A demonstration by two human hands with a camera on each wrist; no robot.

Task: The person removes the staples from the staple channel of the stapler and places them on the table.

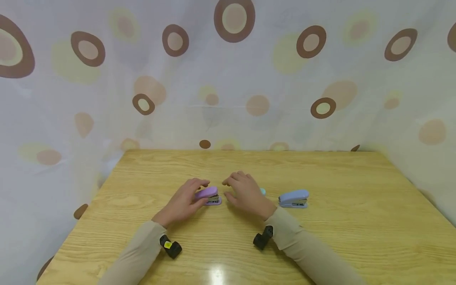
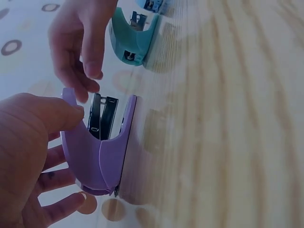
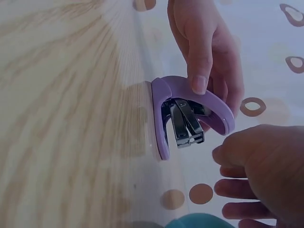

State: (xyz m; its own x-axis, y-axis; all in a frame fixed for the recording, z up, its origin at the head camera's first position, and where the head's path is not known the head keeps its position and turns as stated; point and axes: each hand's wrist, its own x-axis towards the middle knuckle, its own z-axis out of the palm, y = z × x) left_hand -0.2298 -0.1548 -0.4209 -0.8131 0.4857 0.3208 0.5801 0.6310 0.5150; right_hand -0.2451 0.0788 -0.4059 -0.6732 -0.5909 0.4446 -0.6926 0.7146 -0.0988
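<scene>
My left hand [image 1: 182,201] holds the purple stapler [image 1: 209,192]; at its three o'clock, my right hand [image 1: 247,195] is loosely wide. Spotted cloth [image 1: 199,75] hangs at twelve o'clock, beyond the wood-grained table [image 1: 221,233].

purple stapler [image 1: 208,192]; upright on table [image 1: 356,182]

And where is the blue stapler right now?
In the head view, the blue stapler stands on the table, right of the right hand and the mostly hidden teal stapler.
</scene>
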